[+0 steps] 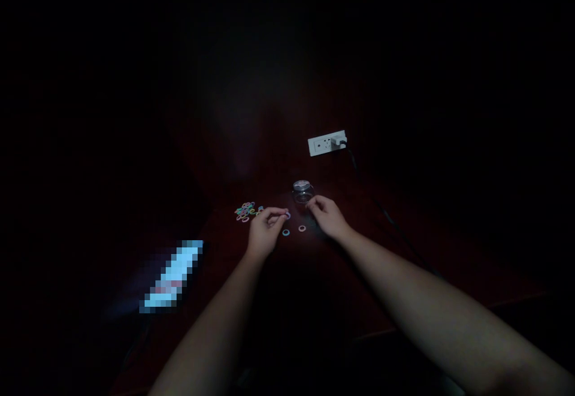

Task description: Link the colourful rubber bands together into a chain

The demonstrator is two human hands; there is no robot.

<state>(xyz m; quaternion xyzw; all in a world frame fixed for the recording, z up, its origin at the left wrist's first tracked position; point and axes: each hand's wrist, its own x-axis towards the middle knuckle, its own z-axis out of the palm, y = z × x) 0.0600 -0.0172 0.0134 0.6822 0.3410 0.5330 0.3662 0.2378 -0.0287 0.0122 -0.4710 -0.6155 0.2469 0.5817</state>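
My left hand (266, 230) pinches a small purple ring (288, 215) between thumb and fingertips. To its left lies a pile of small colored rings (245, 211). On the dark red table are a blue ring (286, 232) and a pinkish ring (302, 228), lying apart between my hands. My right hand (327, 214) has its fingers pinched together just in front of a clear jar (303, 193) with a silvery lid; whatever is between those fingertips is too small and dark to make out.
A lit, pixelated screen (173, 279) is at the left. Behind the jar, a white wall socket (327, 143) holds a plug, whose dark cable (389, 217) runs down to the right beyond my right arm. Most surroundings are very dark.
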